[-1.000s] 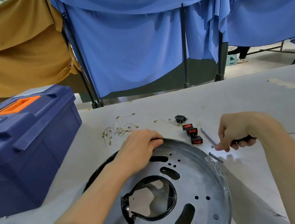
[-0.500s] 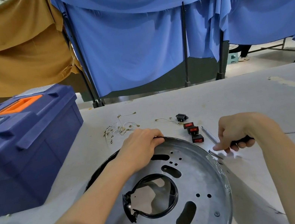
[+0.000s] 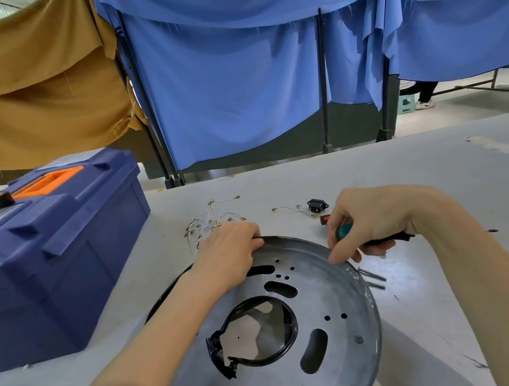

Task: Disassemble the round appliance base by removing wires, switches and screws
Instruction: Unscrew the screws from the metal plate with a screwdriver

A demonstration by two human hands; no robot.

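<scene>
Our right hand (image 3: 374, 222) has shifted from the desk (image 3: 445, 166) to the right rim of the round base (image 3: 328, 288), clenching the screwdriver (image 3: 343, 231). Our left hand (image 3: 227, 259) grips the far rim. Tilted near the desk's front edge, the base could slide if the tool slips.

Workshop: toolbox (image 3: 50, 256), worktable (image 3: 431, 182), curtain partitions (image 3: 244, 85).

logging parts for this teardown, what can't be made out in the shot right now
Head view only:
- teal-handled tool: right hand wraps it; tip hidden.
- red switch: a sliver shows behind that hand; count unclear.
- round base: underside hidden, far rim under left hand, near edge cut by frame bottom.
- wires: too small to count.
</scene>
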